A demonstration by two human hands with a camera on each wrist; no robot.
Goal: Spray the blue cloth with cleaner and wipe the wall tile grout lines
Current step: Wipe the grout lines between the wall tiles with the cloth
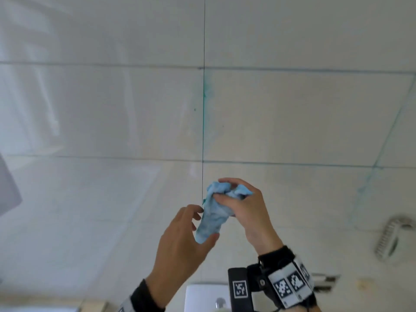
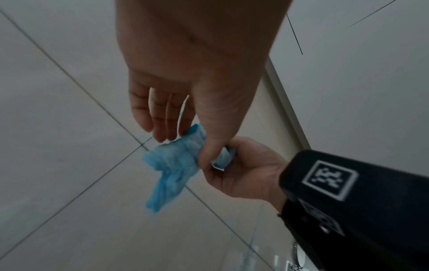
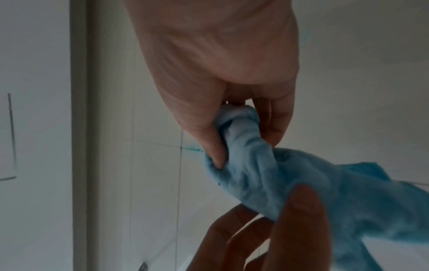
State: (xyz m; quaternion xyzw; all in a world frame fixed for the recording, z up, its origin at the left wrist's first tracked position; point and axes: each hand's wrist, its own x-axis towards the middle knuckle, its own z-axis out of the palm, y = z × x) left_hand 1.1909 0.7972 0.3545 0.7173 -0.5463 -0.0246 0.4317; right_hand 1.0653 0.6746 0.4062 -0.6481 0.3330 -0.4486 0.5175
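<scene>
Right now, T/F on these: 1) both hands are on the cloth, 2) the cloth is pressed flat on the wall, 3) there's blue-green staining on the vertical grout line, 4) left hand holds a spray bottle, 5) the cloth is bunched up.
1) Both hands are on the cloth. True: the right hand grips the upper part of the blue cloth, and the left hand pinches its lower end.
2) The cloth is pressed flat on the wall. False: it hangs crumpled between the hands, in front of the tiles.
3) Blue-green staining on the vertical grout line. True, above the hands.
4) Left hand holds a spray bottle. False: only the cloth; no bottle in view.
5) Cloth is bunched up. True.
</scene>
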